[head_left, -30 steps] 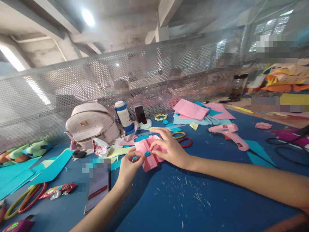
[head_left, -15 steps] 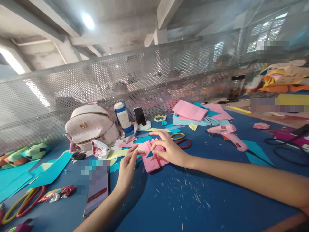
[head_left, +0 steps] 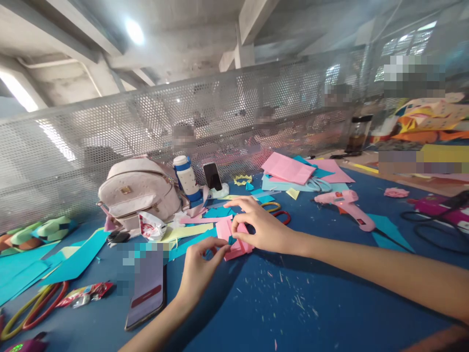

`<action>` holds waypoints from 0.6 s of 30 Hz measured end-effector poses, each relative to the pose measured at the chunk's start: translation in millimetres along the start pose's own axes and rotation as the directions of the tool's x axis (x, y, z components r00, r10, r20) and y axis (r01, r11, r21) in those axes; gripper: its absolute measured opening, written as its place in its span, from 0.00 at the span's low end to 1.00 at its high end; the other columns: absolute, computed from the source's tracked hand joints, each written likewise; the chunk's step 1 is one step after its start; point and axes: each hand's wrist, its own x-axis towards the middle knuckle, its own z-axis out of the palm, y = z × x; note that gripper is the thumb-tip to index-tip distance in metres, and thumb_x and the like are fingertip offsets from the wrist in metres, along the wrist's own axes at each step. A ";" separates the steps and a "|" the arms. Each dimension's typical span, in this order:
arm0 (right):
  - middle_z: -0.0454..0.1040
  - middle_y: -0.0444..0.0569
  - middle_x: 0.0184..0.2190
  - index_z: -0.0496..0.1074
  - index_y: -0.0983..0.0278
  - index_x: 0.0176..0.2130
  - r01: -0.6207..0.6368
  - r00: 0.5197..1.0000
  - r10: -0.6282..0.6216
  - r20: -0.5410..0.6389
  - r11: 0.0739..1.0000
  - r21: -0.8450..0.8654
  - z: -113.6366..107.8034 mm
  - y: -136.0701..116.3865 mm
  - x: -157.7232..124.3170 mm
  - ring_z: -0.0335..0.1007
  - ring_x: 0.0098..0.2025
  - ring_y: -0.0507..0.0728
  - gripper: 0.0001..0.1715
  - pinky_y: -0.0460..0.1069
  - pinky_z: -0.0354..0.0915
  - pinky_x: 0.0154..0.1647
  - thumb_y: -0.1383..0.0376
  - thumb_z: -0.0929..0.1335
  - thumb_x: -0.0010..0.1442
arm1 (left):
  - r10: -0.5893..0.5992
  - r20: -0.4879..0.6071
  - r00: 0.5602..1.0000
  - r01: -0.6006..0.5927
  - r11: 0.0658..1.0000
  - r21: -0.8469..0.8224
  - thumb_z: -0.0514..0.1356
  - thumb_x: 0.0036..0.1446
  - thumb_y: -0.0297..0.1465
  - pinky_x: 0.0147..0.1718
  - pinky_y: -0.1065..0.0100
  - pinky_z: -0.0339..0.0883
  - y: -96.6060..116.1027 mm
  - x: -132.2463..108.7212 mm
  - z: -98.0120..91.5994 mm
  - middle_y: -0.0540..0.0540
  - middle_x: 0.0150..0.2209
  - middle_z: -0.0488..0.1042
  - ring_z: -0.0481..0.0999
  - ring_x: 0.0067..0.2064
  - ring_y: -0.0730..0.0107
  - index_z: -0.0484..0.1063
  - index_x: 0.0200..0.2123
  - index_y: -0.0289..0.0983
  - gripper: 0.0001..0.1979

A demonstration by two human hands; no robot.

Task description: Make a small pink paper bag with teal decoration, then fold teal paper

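A folded pink paper piece (head_left: 227,232) lies on the blue table (head_left: 286,313), with a small teal scrap (head_left: 232,240) at its front edge. My right hand (head_left: 262,228) rests over the pink paper, thumb and fingers pinching it near the scrap. My left hand (head_left: 201,266) comes in from below, its thumb and forefinger pinched together at the paper's lower left edge beside the teal scrap. Both forearms stretch across the table toward the paper.
A pink glue gun (head_left: 346,205), scissors with red and yellow handles (head_left: 274,212), stacked pink and teal sheets (head_left: 293,171), a pale backpack (head_left: 137,190), a bottle (head_left: 186,177), a propped phone (head_left: 212,176) and a flat phone (head_left: 146,293) surround the paper. A perforated metal screen (head_left: 110,137) closes the far side.
My left hand has dropped lower and pinched in at the paper's front edge. My right hand has curled tighter over the pink paper, which now looks more folded up.
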 end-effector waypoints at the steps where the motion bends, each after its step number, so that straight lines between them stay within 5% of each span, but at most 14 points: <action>1: 0.66 0.47 0.55 0.74 0.61 0.28 -0.004 1.000 0.004 0.007 1.000 0.001 -2.3 -3.9 -2.5 0.53 0.62 0.59 0.05 0.58 0.54 0.63 0.67 0.71 0.57 | -0.031 0.015 0.999 0.031 0.999 -0.015 0.61 0.56 0.36 0.28 0.70 0.59 1.7 -2.2 2.3 0.48 0.27 0.79 0.71 0.28 0.70 0.79 0.29 0.38 0.10; 8: 0.71 0.49 0.51 0.73 0.61 0.37 -0.056 0.993 0.049 0.106 0.997 0.061 -22.9 -27.1 -43.4 0.63 0.56 0.57 0.03 0.53 0.60 0.56 0.66 0.70 0.59 | -0.184 0.249 0.951 0.249 0.932 -0.264 0.64 0.53 0.38 0.23 0.73 0.60 6.9 -20.7 17.9 0.44 0.26 0.80 0.67 0.21 0.76 0.79 0.27 0.34 0.12; 12: 0.76 0.44 0.34 0.72 0.60 0.34 -0.274 0.950 0.270 0.154 0.962 0.005 -56.4 -20.4 -82.7 0.71 0.36 0.54 0.12 0.49 0.63 0.39 0.58 0.64 0.64 | -0.250 0.299 0.921 0.358 0.844 -0.400 0.66 0.51 0.39 0.19 0.76 0.58 4.2 -25.5 23.6 0.41 0.28 0.81 0.68 0.19 0.79 0.78 0.29 0.32 0.14; 15: 0.72 0.45 0.21 0.67 0.62 0.23 -0.570 0.814 0.581 -0.006 0.796 -0.206 -91.5 7.4 -125.8 0.68 0.27 0.55 0.26 0.50 0.60 0.33 0.49 0.60 0.65 | -0.292 0.319 0.902 0.415 0.792 -0.447 0.67 0.50 0.41 0.16 0.78 0.54 0.7 -25.4 27.4 0.38 0.30 0.81 0.69 0.20 0.79 0.77 0.30 0.31 0.16; 18: 0.76 0.49 0.30 0.69 0.60 0.31 -0.801 0.599 0.693 -0.401 0.504 -0.325 -125.6 51.1 -173.4 0.71 0.31 0.60 0.24 0.52 0.60 0.32 0.44 0.60 0.58 | -0.301 0.317 0.899 0.427 0.762 -0.488 0.68 0.49 0.41 0.16 0.79 0.56 0.1 -24.5 30.2 0.38 0.31 0.81 0.71 0.20 0.78 0.77 0.30 0.30 0.17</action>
